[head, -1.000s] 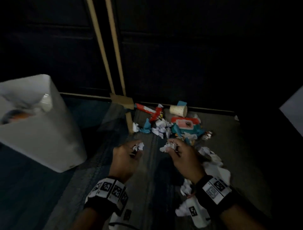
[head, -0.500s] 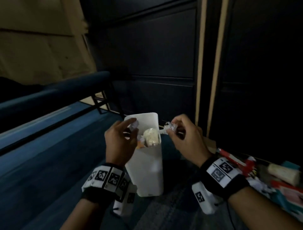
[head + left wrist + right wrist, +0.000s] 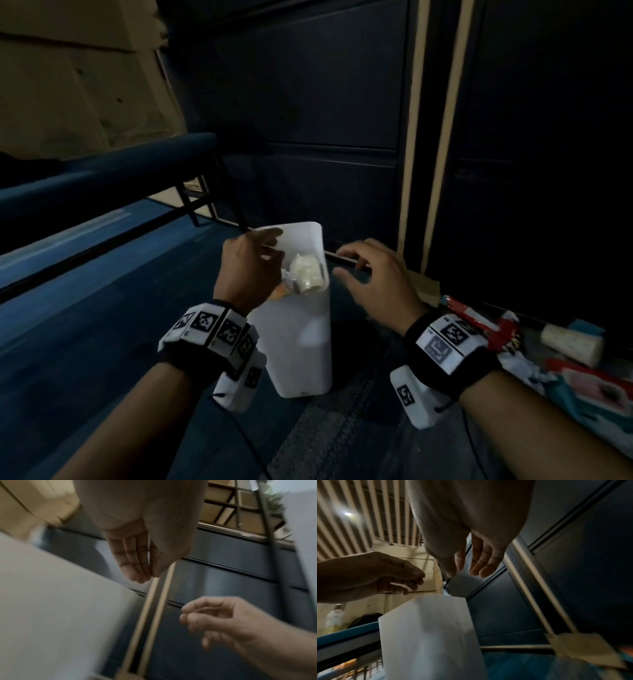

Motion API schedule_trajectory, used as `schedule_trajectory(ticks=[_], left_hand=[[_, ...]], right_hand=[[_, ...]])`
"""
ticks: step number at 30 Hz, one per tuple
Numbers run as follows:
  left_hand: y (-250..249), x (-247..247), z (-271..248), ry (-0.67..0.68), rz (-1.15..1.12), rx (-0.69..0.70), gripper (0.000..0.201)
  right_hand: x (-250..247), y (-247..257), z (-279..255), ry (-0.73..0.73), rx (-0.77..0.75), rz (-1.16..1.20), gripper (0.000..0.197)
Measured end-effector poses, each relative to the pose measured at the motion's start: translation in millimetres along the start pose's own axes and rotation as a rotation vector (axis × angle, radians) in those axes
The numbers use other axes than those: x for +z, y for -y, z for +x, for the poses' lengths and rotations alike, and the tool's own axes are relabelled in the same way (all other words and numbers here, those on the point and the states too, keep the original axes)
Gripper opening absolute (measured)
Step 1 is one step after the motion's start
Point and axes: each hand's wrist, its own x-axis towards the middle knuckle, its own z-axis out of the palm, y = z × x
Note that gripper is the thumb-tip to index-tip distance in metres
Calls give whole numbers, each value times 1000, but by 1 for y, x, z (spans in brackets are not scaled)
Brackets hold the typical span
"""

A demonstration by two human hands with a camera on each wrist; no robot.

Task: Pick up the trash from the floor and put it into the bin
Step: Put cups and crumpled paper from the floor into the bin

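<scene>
The white bin [image 3: 301,346] stands on the blue carpet, with a pale cup and crumpled paper [image 3: 306,275] inside it. My left hand [image 3: 270,245] hovers over the bin's mouth and holds nothing. In the left wrist view its fingers [image 3: 135,566] are straight beside the bin wall [image 3: 51,615]. My right hand [image 3: 342,263] hangs just right of the rim, fingers loosely spread and empty. The right wrist view shows the right hand [image 3: 465,573] above the bin [image 3: 428,628]. Floor trash lies at the right: a red wrapper [image 3: 479,318], a paper cup [image 3: 572,342] and a teal and red packet [image 3: 599,394].
Dark cabinet doors [image 3: 325,120] with two pale wooden strips [image 3: 442,137] rise behind the bin. A blue padded bench [image 3: 102,171] on black legs runs along the left. A piece of cardboard [image 3: 424,287] lies by the wall, right of the bin.
Both hands carried pinched scraps of crumpled paper from the floor pile up to the bin. Their fingers have since spread and the scraps are gone from them.
</scene>
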Motion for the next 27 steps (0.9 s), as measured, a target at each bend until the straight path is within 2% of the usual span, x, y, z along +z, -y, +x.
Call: schedule_trajectory(ticks=[3,6,9,12,17,19,22,27], left_hand=[[-32,17,-31,16,-61,160,10],[-70,49,-67,125,-153,243,7],[-107,97,-113,306,-218,376,6],[-136,149,-174,546,-292,425,5],[-161,220,-285,1046,-260,447,14],[-164,238,-326,1177,-258,491,17],[-162,248,-365,1231,-223,494,28],[-165,248,-401,1193,-233,500,47]], right_hand=[[-31,-19,-46,-32,98,-8,18],[-64,-39,-109,-50,207,-32,18],[-101,-56,-184,-16,373,-104,19],[-134,-67,-269,8,587,-183,17],[-186,-66,-407,-64,927,-299,16],[-204,-56,-454,-87,1043,-375,16],[-215,-47,-506,-66,1155,-493,22],[-211,-44,-553,107,1279,-751,53]])
